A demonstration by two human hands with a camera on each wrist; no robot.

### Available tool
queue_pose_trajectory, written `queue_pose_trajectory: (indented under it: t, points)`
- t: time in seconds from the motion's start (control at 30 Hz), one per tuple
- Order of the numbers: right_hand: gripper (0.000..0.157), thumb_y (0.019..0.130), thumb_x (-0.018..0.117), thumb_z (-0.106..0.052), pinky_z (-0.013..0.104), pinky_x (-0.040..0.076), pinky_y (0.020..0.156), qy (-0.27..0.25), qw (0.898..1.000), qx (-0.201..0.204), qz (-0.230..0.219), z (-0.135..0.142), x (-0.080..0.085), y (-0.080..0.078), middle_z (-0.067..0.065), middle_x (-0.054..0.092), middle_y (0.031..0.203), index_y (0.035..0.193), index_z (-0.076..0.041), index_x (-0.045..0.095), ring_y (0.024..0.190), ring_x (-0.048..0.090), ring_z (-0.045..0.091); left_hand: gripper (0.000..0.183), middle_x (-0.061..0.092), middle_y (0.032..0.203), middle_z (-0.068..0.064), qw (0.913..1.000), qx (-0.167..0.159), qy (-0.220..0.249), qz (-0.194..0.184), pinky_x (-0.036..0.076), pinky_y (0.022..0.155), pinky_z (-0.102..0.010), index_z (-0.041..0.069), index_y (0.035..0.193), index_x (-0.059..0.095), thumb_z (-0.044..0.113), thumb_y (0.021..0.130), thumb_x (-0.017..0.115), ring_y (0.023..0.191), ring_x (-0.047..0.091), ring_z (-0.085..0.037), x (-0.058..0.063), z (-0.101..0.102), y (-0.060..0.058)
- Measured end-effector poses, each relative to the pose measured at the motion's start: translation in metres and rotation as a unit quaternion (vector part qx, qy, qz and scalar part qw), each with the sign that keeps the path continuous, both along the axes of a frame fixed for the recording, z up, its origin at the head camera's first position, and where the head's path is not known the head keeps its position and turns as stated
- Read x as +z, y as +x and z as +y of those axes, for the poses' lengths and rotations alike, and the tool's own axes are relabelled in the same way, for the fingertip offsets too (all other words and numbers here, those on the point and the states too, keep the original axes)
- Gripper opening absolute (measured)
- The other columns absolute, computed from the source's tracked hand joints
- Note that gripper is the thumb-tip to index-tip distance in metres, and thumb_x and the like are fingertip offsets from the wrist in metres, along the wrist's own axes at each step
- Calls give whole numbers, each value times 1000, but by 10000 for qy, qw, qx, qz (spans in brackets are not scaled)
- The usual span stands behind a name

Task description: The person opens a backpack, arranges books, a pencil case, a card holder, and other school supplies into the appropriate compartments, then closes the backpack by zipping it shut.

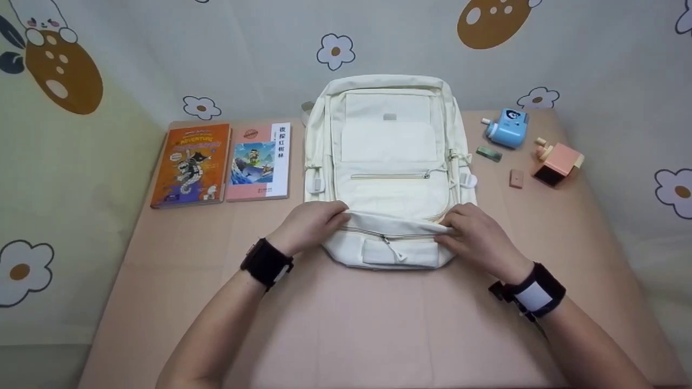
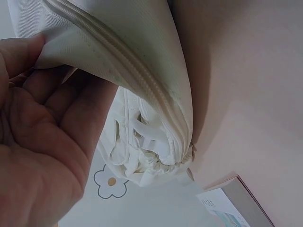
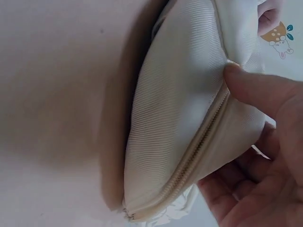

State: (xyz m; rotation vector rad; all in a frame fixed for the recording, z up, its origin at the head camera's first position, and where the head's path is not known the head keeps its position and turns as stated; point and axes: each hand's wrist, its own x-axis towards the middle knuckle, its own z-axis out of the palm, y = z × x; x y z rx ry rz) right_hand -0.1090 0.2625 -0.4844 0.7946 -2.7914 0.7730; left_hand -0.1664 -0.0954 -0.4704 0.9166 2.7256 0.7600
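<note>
A cream-white backpack (image 1: 392, 146) lies in the middle of the table, its front panel (image 1: 400, 222) folded down toward the person. The left hand (image 1: 313, 224) pinches the left end of this panel's top edge between thumb and fingers. In the left wrist view its thumb presses the fabric (image 2: 66, 38) beside an open-curving zipper track (image 2: 128, 59). At the other end the right hand (image 1: 476, 232) grips the same panel. Its thumb rests by the zipper teeth (image 3: 203, 137) in the right wrist view, fingers behind the cloth. A zipper pull (image 1: 399, 254) hangs between the hands.
Left of the backpack lie an orange book (image 1: 190, 165) and a pink-and-white book (image 1: 259, 162). To its right are a blue crank pencil sharpener (image 1: 507, 128), a pink one (image 1: 559, 162), a green block (image 1: 488, 154) and a small pink eraser (image 1: 516, 179). A patterned curtain (image 1: 259, 59) stands behind.
</note>
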Motion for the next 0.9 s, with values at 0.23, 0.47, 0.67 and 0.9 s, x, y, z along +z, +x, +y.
queue_pose_trajectory:
  t: [0.23, 0.47, 0.67, 0.9]
  points:
    - [18, 82, 87, -13, 32, 46, 69, 147, 9993, 91, 323, -2, -5, -2, -5, 62, 89, 87, -14, 70, 84, 55, 13, 21, 56, 78, 4, 10000, 54, -16, -1, 47, 69, -38, 15, 97, 66, 30, 107, 55, 73, 56, -17, -2, 1, 1]
    - [14, 85, 85, -16, 34, 48, 68, 283, 9985, 103, 465, -5, -6, -1, -4, 65, 89, 90, -14, 72, 83, 59, 16, 19, 71, 97, 1, 9996, 63, -40, 258, 54, 79, -39, 14, 112, 70, 29, 104, 61, 89, 67, -18, 2, 4, 16]
    - [14, 85, 85, -14, 35, 50, 69, 321, 9985, 37, 438, -5, -5, -1, -3, 67, 91, 91, -14, 73, 85, 61, 17, 16, 68, 103, -2, 9775, -601, 463, 1968, 53, 76, -32, 13, 111, 74, 16, 95, 71, 95, 63, -21, 7, 28, 41]
    - [13, 84, 85, -14, 33, 50, 69, 403, 9986, -19, 344, -7, -2, -2, -3, 67, 90, 90, -14, 73, 84, 61, 15, 28, 68, 119, -1, 9460, -1710, -747, 2651, 52, 78, -26, 13, 128, 70, 14, 102, 60, 98, 63, -16, -3, 68, 64]
